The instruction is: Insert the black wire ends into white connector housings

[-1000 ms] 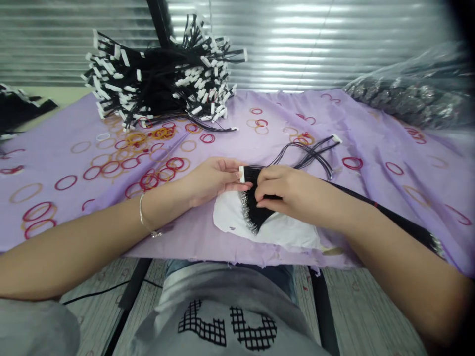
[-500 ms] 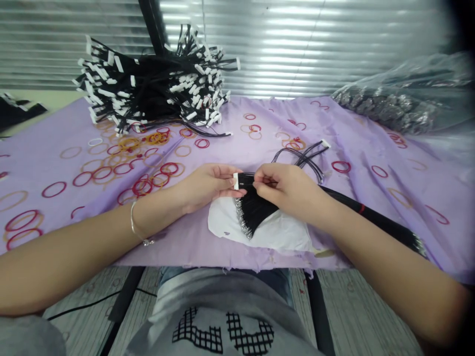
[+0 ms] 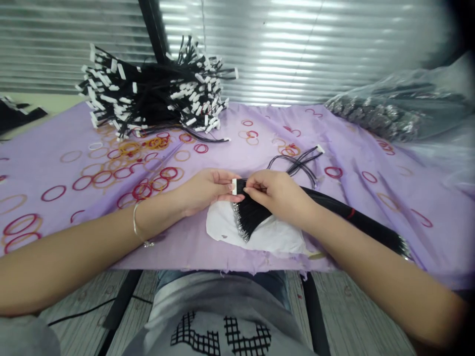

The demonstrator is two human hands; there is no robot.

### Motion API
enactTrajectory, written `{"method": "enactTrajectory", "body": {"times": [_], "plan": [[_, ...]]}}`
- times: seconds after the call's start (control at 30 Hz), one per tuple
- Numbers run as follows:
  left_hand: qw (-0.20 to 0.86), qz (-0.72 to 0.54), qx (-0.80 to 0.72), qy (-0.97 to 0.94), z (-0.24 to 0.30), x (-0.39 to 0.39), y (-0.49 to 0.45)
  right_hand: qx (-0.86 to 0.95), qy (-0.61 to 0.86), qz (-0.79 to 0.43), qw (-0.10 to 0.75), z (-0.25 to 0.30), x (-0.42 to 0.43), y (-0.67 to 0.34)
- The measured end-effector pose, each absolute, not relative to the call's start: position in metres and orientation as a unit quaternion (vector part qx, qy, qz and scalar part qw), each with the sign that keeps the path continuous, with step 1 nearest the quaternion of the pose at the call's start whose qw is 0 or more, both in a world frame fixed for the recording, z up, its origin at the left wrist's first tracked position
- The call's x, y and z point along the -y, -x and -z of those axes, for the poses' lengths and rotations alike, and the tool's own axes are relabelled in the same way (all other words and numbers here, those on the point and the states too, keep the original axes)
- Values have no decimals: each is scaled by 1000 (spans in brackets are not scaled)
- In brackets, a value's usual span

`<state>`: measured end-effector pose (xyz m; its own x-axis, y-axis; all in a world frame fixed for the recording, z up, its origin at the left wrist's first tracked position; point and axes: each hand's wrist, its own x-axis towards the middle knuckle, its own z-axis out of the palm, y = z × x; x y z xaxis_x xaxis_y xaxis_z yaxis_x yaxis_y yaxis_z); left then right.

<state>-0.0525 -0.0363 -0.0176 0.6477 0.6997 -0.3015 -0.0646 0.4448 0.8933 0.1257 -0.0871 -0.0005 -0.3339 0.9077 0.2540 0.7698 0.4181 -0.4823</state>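
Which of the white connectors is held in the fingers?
The white connector pinched by the left hand, above the silver tips of the fanned black wires; no other connector in view is held.

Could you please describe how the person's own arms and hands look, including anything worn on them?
Both the left hand and the right hand are without gloves, and the forearms are bare. On the left wrist is a thin, silvery bracelet with a small dangling charm. No bracelet or watch shows on the right wrist.
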Motion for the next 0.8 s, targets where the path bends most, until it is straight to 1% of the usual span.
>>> {"method": "enactTrajectory", "body": {"times": [0.03, 0.1, 0.17, 0.23, 0.33, 0.4, 0.5, 0.6, 0.7, 0.8], "plan": [[778, -246, -338, -469, 16, 37, 52, 813, 508, -120, 259, -4, 88, -130], [771, -266, -327, -477, 10, 39, 51, 818, 502, -43, 276, -15, 87, -145], [764, -300, -299, -486, 4, 42, 48, 799, 543, 56, 253, -25, 83, -170], [761, -315, -248, -509, 1, 45, 45, 776, 600, 103, 163, -28, 74, -199], [757, -292, -170, -559, 3, 49, 42, 812, 577, 74, 50, -19, 53, -234], [736, -275, -137, -604, 9, 50, 42, 834, 549, 56, 17, -12, 42, -244], [642, -249, -132, -712, 12, 55, 47, 852, 522, 42, -14, -12, 34, -243], [482, -212, -165, -834, 6, 65, 53, 847, 530, 33, -31, -27, 38, -239], [337, -144, -163, -916, -2, 74, 56, 812, 582, 45, -20, -53, 46, -242], [254, -43, -117, -959, -1, 78, 55, 765, 638, 86, 9, -82, 57, -252]]}}
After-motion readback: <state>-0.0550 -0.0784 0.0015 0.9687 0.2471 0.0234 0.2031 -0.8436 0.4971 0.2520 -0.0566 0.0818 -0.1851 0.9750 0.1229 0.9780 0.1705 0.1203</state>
